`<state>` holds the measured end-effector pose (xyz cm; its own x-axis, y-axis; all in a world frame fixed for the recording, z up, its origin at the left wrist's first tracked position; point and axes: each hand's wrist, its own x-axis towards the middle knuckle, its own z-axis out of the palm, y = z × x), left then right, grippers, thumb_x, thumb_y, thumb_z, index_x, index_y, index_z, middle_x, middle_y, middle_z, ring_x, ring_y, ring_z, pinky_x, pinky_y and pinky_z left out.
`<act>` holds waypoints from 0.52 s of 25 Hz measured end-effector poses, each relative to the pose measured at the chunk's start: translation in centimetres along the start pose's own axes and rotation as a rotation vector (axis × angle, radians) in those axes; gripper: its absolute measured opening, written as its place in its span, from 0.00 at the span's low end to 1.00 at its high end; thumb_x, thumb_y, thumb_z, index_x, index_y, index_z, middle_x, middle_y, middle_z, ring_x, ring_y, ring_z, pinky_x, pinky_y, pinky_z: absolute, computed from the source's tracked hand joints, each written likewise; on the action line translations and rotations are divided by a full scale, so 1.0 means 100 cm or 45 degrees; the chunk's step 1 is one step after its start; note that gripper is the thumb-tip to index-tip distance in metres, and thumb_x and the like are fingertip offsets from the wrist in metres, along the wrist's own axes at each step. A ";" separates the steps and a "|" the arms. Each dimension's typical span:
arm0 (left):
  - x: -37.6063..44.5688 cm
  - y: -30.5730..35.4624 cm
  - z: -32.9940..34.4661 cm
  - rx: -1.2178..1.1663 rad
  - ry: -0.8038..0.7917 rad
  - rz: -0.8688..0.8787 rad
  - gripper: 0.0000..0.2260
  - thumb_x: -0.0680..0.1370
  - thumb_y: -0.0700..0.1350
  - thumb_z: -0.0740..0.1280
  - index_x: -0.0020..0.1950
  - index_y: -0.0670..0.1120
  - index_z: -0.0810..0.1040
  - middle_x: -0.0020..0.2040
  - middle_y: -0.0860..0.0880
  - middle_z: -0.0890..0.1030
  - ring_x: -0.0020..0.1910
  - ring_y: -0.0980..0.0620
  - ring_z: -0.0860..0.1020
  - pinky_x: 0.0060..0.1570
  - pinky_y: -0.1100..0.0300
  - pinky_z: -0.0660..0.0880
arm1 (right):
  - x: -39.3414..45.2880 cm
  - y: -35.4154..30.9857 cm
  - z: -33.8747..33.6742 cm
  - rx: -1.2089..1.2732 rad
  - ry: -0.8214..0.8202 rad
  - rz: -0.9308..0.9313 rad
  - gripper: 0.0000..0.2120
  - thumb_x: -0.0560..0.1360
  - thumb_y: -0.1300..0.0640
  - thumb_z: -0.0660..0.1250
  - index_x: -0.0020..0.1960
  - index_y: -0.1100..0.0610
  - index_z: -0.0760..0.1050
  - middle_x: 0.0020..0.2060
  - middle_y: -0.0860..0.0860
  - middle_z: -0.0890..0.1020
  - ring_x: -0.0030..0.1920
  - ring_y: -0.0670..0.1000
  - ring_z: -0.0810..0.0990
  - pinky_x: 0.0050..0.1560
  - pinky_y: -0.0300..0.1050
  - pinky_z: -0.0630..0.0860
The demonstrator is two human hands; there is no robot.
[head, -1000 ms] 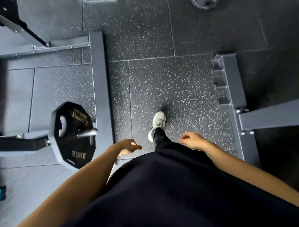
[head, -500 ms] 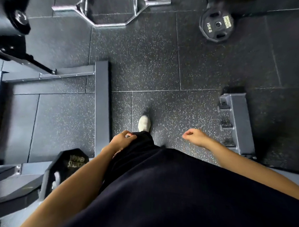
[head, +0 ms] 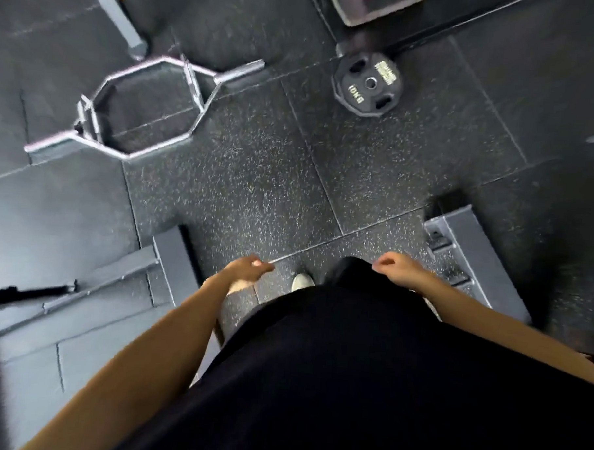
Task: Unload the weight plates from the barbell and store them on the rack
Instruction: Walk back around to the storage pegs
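A black 10 kg weight plate lies flat on the speckled rubber floor ahead and a little to the right. My left hand hangs in front of my waist with loosely curled fingers and holds nothing. At the same height, my right hand is also loosely curled and holds nothing. Both hands are well short of the plate. No loaded barbell is in view.
A silver hex trap bar lies on the floor at the upper left. Grey steel frame feet stand at the left and right of my path. A padded bench base is at the top. My shoe shows between the hands.
I have walked forward: the 20 kg plate on its sleeve slid out of view at the lower left, and the trap bar and 10 kg plate came closer. Both hands stayed without a load.
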<state>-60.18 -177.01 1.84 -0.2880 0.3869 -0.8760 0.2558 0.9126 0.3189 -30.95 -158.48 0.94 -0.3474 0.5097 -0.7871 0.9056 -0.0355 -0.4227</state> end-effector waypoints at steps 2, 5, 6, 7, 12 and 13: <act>0.024 0.046 -0.036 0.050 -0.090 0.037 0.24 0.78 0.57 0.65 0.70 0.45 0.71 0.70 0.43 0.71 0.65 0.42 0.73 0.65 0.44 0.70 | 0.024 -0.020 -0.022 0.069 0.047 0.033 0.14 0.77 0.50 0.66 0.58 0.56 0.78 0.55 0.52 0.81 0.51 0.50 0.77 0.51 0.41 0.70; 0.068 0.109 -0.073 0.237 -0.169 0.092 0.24 0.79 0.58 0.62 0.69 0.44 0.71 0.68 0.40 0.73 0.64 0.40 0.73 0.65 0.43 0.70 | 0.068 -0.034 -0.057 0.085 0.019 0.122 0.15 0.77 0.52 0.66 0.59 0.59 0.78 0.57 0.55 0.81 0.56 0.53 0.78 0.53 0.41 0.70; 0.081 0.128 -0.080 0.310 -0.216 0.109 0.24 0.79 0.58 0.62 0.69 0.44 0.71 0.67 0.40 0.73 0.63 0.40 0.74 0.64 0.44 0.70 | 0.082 -0.036 -0.067 0.070 -0.032 0.143 0.15 0.77 0.52 0.65 0.58 0.61 0.79 0.57 0.57 0.81 0.56 0.55 0.78 0.53 0.42 0.70; 0.095 0.147 -0.085 0.363 -0.261 0.114 0.25 0.79 0.58 0.62 0.69 0.43 0.71 0.67 0.40 0.73 0.62 0.41 0.74 0.64 0.47 0.71 | 0.098 -0.038 -0.079 0.054 -0.064 0.152 0.16 0.78 0.52 0.64 0.57 0.62 0.79 0.57 0.59 0.81 0.57 0.56 0.78 0.54 0.43 0.71; 0.170 0.290 -0.130 0.640 -0.253 0.152 0.24 0.80 0.59 0.60 0.67 0.44 0.72 0.67 0.43 0.74 0.59 0.46 0.74 0.57 0.56 0.68 | 0.181 -0.060 -0.187 0.239 0.048 0.281 0.17 0.77 0.53 0.65 0.58 0.66 0.77 0.58 0.62 0.80 0.58 0.60 0.77 0.56 0.47 0.72; 0.183 0.325 -0.144 0.648 -0.214 0.188 0.24 0.80 0.61 0.59 0.68 0.45 0.72 0.67 0.43 0.74 0.61 0.45 0.74 0.60 0.55 0.69 | 0.196 -0.066 -0.213 0.269 0.075 0.289 0.17 0.77 0.53 0.65 0.59 0.65 0.76 0.56 0.61 0.80 0.56 0.59 0.78 0.53 0.46 0.72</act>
<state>-70.40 -138.39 1.41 -0.0746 0.4415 -0.8941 0.7078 0.6551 0.2645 -38.56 -129.93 -2.09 -0.1222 0.5168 -0.8473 0.8857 -0.3284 -0.3281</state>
